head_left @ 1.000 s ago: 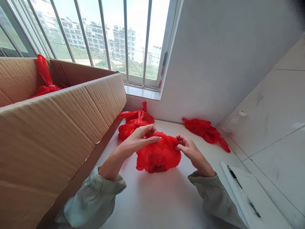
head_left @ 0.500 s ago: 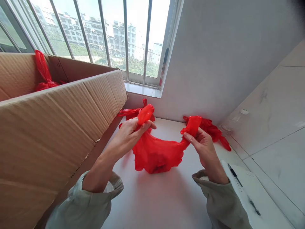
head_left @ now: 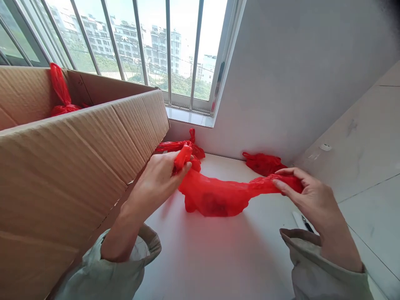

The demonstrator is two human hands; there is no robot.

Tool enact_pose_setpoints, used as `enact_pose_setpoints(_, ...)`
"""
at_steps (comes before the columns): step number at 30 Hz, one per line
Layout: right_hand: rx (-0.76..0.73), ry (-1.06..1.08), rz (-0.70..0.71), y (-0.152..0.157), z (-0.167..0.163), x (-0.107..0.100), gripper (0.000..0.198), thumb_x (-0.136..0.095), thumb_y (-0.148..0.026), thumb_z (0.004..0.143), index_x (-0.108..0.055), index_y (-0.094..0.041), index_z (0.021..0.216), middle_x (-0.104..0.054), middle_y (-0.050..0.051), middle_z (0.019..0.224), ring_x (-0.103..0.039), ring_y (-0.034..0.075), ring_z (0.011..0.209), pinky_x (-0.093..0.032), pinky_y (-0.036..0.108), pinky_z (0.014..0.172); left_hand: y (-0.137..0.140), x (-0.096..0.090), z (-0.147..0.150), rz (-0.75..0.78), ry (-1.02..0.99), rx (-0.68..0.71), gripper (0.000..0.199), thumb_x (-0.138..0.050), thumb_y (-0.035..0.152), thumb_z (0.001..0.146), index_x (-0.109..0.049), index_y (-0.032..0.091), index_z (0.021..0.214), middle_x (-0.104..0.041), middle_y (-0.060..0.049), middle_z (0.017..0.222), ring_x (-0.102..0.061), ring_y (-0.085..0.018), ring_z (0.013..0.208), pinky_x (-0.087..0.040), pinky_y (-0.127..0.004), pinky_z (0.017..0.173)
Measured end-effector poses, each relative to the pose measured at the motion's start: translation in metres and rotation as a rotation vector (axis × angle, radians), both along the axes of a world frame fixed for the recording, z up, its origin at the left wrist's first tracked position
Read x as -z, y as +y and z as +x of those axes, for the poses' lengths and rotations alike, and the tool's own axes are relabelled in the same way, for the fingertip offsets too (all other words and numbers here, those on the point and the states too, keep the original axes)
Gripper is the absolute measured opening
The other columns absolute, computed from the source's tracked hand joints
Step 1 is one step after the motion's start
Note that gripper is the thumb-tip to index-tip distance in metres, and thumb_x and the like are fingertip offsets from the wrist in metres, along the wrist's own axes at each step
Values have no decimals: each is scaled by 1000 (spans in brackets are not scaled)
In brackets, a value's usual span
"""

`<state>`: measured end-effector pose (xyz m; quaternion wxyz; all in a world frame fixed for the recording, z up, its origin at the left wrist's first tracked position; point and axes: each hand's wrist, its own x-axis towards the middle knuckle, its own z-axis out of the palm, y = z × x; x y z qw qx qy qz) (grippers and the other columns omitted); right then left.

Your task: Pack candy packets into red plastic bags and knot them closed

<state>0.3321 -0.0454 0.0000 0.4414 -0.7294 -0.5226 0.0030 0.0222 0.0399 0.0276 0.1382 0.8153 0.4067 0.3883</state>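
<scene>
A red plastic bag (head_left: 218, 196) is stretched sideways between my hands, just above a white table (head_left: 212, 254). Something dark shows faintly through its thin film; I cannot make out what it is. My left hand (head_left: 161, 175) is closed round one gathered handle, whose end pokes up above the thumb. At the other end, my right hand (head_left: 308, 191) pinches the second handle between thumb and fingers, and this handle is drawn out long to the right.
On the left stands a tall cardboard box (head_left: 84, 158) with a knotted red bag (head_left: 61, 91) inside. More red bags lie at the back, one bunch (head_left: 175, 146) by the box and another bag (head_left: 262, 163) against the wall. A pen (head_left: 307, 224) lies at right, below a barred window (head_left: 140, 54) and walls.
My right hand has moved to the right and pulled its handle out long. The bag is stretched wider and flatter. My left hand has shifted slightly left, still gripping.
</scene>
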Motion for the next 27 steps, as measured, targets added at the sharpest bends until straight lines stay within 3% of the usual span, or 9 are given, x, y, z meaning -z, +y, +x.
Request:
enact_pose_setpoints(2, -21, -181, -118, -7, 2, -3, 36, -71, -47, 76, -70, -28, 106, -73, 1, 87, -67, 21, 75, -50, 34, 65, -2, -2, 0, -48, 14, 82, 24, -52, 26, 92, -59, 20, 69, -52, 6, 56, -45, -11, 51, -34, -25, 52)
enact_pose_setpoints(6, -48, -430, 216, -16, -23, -10, 22, -61, -32, 88, -68, -28, 109, -69, 2, 110, -66, 20, 97, -50, 27, 66, -6, -4, 1, -111, -23, 117, 14, -56, 29, 90, -63, 20, 81, -59, 6, 64, -48, -10, 54, -39, -23, 55)
enact_pose_setpoints(10, -457, -430, 322, -7, -69, -6, 20, -52, -13, 95, -68, -24, 100, -71, 1, 96, -65, 14, 92, -51, 24, 76, -6, -4, -1, -195, 0, 183, 11, -55, 27, 91, -59, 21, 83, -65, 2, 87, -58, -14, 72, -42, -23, 56)
enact_pose_setpoints(12, -609, -413, 226, 4, -85, 2, 29, -45, -7, 95, -67, -22, 106, -72, 2, 96, -64, 14, 89, -50, 26, 78, -7, -5, -1, -247, -22, 265, 12, -56, 27, 91, -57, 20, 81, -65, 0, 94, -61, -18, 91, -48, -24, 70)
enact_pose_setpoints(15, -668, -409, -76, 14, -89, 16, 41, -36, -3, 94, -67, -24, 111, -73, 1, 95, -64, 15, 80, -49, 27, 69, -14, -10, -1, -353, -103, 379, 15, -61, 30, 91, -59, 20, 80, -65, -3, 100, -58, -21, 108, -48, -28, 91)
enact_pose_setpoints(17, -682, -405, -312, 10, -80, 26, 41, -37, -7, 93, -68, -28, 111, -72, 0, 94, -65, 16, 77, -50, 27, 67, -19, -14, -1, -496, -219, 437, 12, -57, 31, 94, -63, 21, 99, -67, -3, 100, -62, -19, 100, -52, -27, 87)
enact_pose_setpoints(20, -621, -397, -485, -6, -63, 37, 51, -48, -14, 84, -59, -30, 131, -67, 3, 121, -64, 22, 107, -52, 35, 88, -26, -17, -4, -634, -335, 451, 34, -53, 32, 97, -52, 27, 131, -69, -2, 98, -66, -16, 85, -55, -23, 72)
enact_pose_setpoints(23, -458, -438, -584, -18, -56, 40, 75, -57, -17, 73, -44, -31, 146, -53, 7, 142, -42, 33, 136, -32, 55, 112, -27, -19, -10, -583, -179, 444, 44, -53, 34, 95, -48, 29, 138, -69, 1, 79, -61, -13, 58, -52, -20, 54)
enact_pose_setpoints(27, -409, -499, -708, -17, -59, 29, 70, -65, -26, 72, -51, -28, 141, -52, 12, 142, -17, 43, 147, -12, 70, 113, -28, -23, -18, -312, 14, 268, 36, -55, 40, 89, -67, 32, 121, -59, 3, 54, -55, -15, 47, -54, -25, 54)
